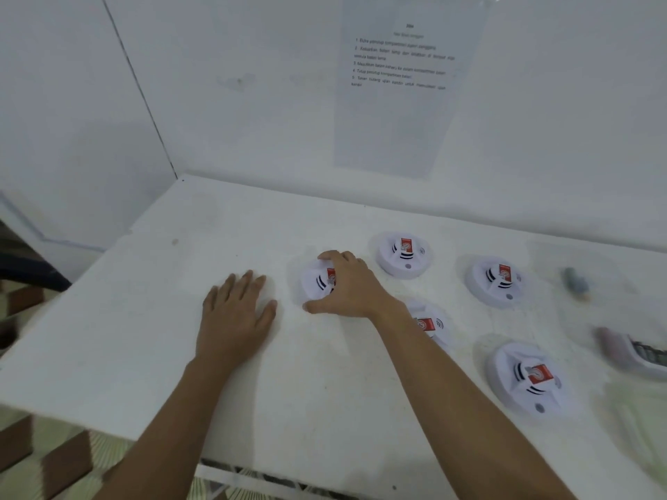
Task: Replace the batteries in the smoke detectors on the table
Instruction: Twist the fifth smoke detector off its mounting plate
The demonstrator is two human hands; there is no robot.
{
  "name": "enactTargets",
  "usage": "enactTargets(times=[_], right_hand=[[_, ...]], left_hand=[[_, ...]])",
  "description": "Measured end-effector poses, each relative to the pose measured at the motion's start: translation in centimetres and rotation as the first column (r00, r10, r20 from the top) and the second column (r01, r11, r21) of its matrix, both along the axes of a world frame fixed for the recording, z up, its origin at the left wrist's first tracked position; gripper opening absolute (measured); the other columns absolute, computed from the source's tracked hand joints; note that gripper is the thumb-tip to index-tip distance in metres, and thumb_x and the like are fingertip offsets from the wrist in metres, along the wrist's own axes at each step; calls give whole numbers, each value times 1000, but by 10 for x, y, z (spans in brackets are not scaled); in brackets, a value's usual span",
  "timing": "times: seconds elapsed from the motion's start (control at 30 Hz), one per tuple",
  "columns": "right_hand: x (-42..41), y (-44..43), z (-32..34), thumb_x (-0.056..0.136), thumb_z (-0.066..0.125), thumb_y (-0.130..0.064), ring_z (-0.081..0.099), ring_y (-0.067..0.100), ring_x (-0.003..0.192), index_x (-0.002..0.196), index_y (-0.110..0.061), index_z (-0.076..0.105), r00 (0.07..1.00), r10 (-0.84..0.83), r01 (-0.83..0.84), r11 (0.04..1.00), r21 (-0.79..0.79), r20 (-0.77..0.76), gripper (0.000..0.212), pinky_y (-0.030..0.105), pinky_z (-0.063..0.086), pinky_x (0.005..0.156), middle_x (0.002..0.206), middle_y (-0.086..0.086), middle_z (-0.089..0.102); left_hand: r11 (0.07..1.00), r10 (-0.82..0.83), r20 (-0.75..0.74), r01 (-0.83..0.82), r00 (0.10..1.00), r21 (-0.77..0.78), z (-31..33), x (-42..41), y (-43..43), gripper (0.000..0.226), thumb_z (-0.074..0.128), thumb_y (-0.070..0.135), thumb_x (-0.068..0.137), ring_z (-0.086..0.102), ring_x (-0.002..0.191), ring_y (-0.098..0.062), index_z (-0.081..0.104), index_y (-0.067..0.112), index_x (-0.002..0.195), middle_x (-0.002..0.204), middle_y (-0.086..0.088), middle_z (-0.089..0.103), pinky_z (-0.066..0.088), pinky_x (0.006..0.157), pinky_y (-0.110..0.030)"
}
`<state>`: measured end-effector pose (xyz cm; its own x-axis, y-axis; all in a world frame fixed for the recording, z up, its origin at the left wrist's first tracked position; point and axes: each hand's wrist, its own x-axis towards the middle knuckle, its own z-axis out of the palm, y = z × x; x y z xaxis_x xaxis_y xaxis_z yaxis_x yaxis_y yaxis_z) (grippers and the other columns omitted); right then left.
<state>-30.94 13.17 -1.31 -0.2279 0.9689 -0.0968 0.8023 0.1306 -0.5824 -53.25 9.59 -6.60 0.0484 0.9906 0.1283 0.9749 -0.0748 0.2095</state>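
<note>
Several round white smoke detectors with red labels lie on the white table (151,319). My right hand (346,286) lies over the leftmost detector (315,283), fingers curled round its far rim and thumb at its near edge. My left hand (234,312) rests flat on the table just left of it, fingers straight. Other detectors sit at the back (404,254), back right (496,281) and front right (528,378). One more detector (431,324) is partly hidden under my right forearm.
A small blurred grey-blue object (575,281) lies at the far right, and a blurred tray-like thing (635,353) sits at the right edge. A printed instruction sheet (400,66) hangs on the back wall. The table's left and front edges drop off to the floor.
</note>
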Motion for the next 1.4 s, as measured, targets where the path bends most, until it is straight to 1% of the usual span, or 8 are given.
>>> enactTargets(times=[0.17, 0.33, 0.47, 0.63, 0.83, 0.93, 1.2, 1.4], right_hand=[[20, -28, 13, 66, 89, -50, 61, 10, 105, 128, -26, 45, 909, -133, 138, 990, -16, -396, 80, 32, 55, 89, 122, -8, 54], [58, -74, 27, 70, 91, -35, 57, -1, 102, 123, -27, 41, 769, -189, 237, 972, -2, -610, 74, 7, 47, 71, 115, -19, 52], [97, -115, 27, 58, 88, -48, 63, 9, 108, 122, -33, 42, 647, -159, 232, 973, -5, -746, 81, 21, 53, 82, 127, -4, 53], [152, -170, 20, 63, 83, -38, 62, 9, 113, 127, -26, 45, 524, -146, 265, 964, -2, -839, 76, 30, 56, 86, 131, 2, 54], [205, -232, 11, 65, 86, -59, 57, 27, 125, 133, -25, 44, 508, -160, 273, 962, -18, -846, 86, 40, 54, 97, 136, 12, 52], [230, -259, 14, 75, 80, -54, 57, 17, 127, 141, -28, 38, 510, -160, 244, 969, -37, -845, 83, 32, 54, 96, 141, 5, 50], [278, -305, 24, 64, 90, -22, 60, 7, 121, 133, -34, 45, 632, -161, 244, 970, -3, -758, 83, 25, 54, 93, 124, -20, 62], [299, -322, 33, 63, 92, -23, 61, 13, 116, 136, -26, 45, 621, -139, 189, 982, -25, -772, 86, 30, 56, 89, 127, -3, 57]], left_hand=[[998, 5, 49, -3, 999, -55, 4, 1, 1, 74, 21, 60, 87, 28, 145, -28, 42, 22, 147, 156, -2, 36, 18, 117, -48], [998, -45, 328, 53, 944, -17, 38, 39, -18, 51, 52, 42, 97, 34, 141, -27, 51, 15, 140, 150, -5, 45, 28, 116, -43], [989, -41, 697, 127, 716, -72, 77, 110, -62, 24, 57, 33, 97, 63, 100, -5, 65, 28, 119, 114, 19, 65, 48, 85, -19], [873, 192, 941, 390, 280, -294, 94, 187, -110, 20, 51, 23, 101, 70, 83, -25, 64, 8, 106, 102, -5, 73, 50, 72, -34], [776, 310, 942, 538, 131, -330, 91, 248, -164, 14, 57, 16, 97, 63, 85, -25, 53, 7, 107, 98, -15, 66, 54, 72, -31], [772, 348, 934, 539, 85, -337, 95, 272, -187, 18, 60, 15, 95, 62, 76, -24, 52, 11, 110, 99, -16, 68, 53, 69, -31], [803, 258, 949, 507, 182, -315, 109, 316, -233, 33, 65, 19, 92, 65, 68, -28, 48, 6, 118, 107, -22, 64, 53, 62, -33], [822, -268, 795, 559, 544, -106, 111, 314, -232, 40, 67, 48, 84, 57, 102, -5, 58, 44, 123, 127, 14, 46, 47, 75, -15]])
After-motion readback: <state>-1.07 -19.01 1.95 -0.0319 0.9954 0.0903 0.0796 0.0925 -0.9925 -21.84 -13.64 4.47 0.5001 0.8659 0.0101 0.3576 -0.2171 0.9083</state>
